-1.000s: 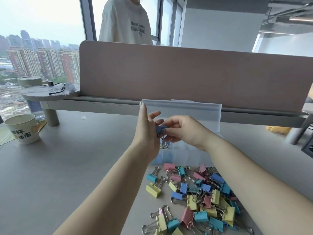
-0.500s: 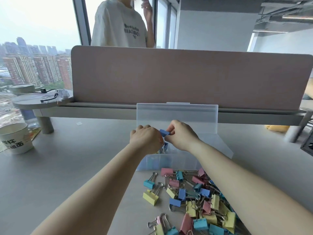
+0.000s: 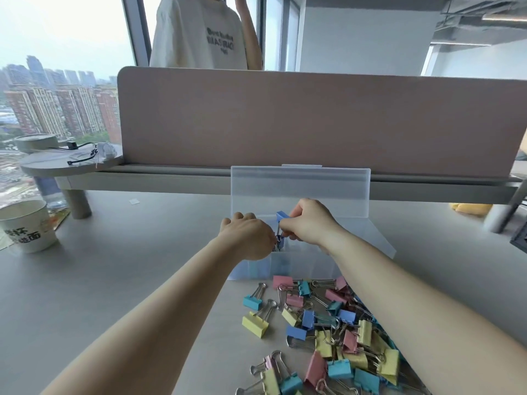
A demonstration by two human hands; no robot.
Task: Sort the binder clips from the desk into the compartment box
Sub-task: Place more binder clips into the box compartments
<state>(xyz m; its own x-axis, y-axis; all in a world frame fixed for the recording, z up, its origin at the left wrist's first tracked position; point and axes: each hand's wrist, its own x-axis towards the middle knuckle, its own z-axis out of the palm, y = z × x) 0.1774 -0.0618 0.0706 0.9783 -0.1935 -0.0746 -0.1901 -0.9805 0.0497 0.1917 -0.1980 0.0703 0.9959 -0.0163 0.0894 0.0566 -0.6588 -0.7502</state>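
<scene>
Right hand (image 3: 310, 223) pinches upright blue binder clip (image 3: 282, 216) directly above compartment box (image 3: 308, 265); left hand (image 3: 246, 235) curled beside it, contents indeterminate.

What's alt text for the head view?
The right hand pinches a blue clip above an open clear box on a desk, left hand curled beside it. Loose pink, yellow and blue clips lie piled nearer the camera; a paper cup stands far left.

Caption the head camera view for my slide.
Right hand pinches a blue binder clip beside the left hand, over the open compartment box; more clips nearby.
</scene>
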